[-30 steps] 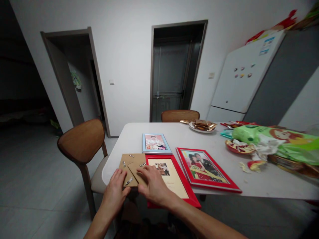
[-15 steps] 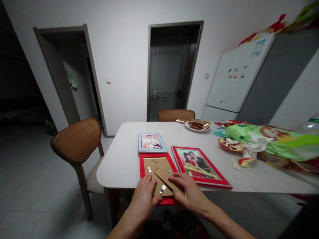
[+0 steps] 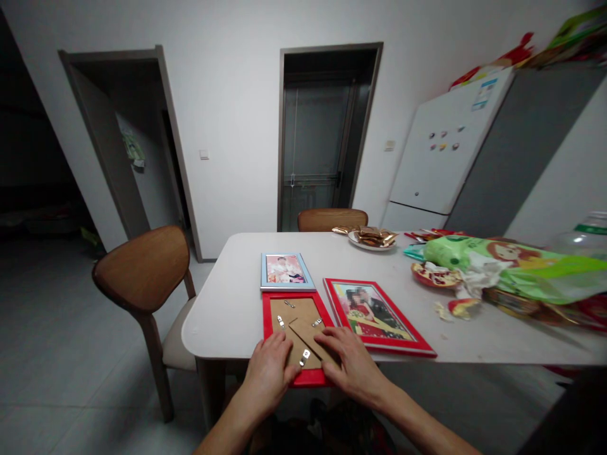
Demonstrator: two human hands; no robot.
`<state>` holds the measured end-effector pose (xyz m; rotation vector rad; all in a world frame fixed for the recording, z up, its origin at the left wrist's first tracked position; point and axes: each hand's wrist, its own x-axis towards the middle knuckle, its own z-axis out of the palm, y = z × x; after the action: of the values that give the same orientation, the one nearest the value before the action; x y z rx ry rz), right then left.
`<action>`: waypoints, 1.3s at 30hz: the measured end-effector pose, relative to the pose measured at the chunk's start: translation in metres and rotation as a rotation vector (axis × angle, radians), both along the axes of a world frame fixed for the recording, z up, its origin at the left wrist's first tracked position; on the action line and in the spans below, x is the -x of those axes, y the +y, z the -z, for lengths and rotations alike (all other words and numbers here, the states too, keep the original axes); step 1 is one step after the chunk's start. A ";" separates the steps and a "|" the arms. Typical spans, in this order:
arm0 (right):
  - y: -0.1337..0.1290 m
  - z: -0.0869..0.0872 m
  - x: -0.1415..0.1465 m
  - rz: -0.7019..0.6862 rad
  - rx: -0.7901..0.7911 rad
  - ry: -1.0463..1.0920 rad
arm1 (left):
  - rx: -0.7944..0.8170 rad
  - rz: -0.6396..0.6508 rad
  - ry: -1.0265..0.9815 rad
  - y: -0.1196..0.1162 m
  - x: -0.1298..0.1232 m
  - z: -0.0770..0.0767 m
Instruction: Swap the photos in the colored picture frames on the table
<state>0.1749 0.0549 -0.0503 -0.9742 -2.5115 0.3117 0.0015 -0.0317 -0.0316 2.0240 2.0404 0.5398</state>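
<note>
A red picture frame (image 3: 268, 316) lies face down at the table's near edge, its brown backing board (image 3: 303, 316) showing metal clips and a slanted stand flap. My left hand (image 3: 271, 366) rests on the lower left of the board and frame, fingers spread. On the lower right lies my right hand (image 3: 353, 365), its fingers apart on the flap and board. To the right, a second red frame (image 3: 403, 313) lies face up with a photo of two people. A light blue frame (image 3: 287, 272) with a photo sits just beyond the face-down one.
The white table (image 3: 227, 297) also bears a plate of gold packets (image 3: 374, 237), fruit peel (image 3: 436, 275), crumpled tissue and a green plastic bag (image 3: 535, 265) at right. A wooden chair (image 3: 145, 268) stands left, another (image 3: 332, 220) beyond the table.
The backing board now sits lower and flatter in the red frame, with the frame's near edge more exposed. Both hands have lowered slightly with it. The view has shifted a little.
</note>
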 end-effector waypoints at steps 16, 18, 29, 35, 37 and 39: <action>0.017 -0.004 0.012 0.116 -0.115 -0.094 | 0.008 0.058 -0.017 -0.013 0.004 0.009; 0.024 -0.005 0.017 0.191 -0.127 -0.169 | -0.009 0.058 -0.022 -0.012 0.004 0.010; 0.031 -0.006 0.018 0.178 -0.160 -0.242 | -0.019 0.028 -0.011 -0.011 0.003 0.010; -0.001 -0.007 0.013 -0.069 -0.133 -0.055 | -0.019 0.020 -0.014 -0.011 0.003 0.010; -0.013 -0.010 0.012 -0.201 -0.100 -0.044 | -0.036 0.020 -0.009 -0.011 0.003 0.011; -0.021 -0.013 0.013 -0.251 -0.082 -0.047 | -0.044 0.022 -0.004 -0.010 0.003 0.011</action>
<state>0.1621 0.0338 -0.0377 -0.6422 -2.6701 0.2599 -0.0012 -0.0421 -0.0431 2.0657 2.0191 0.5884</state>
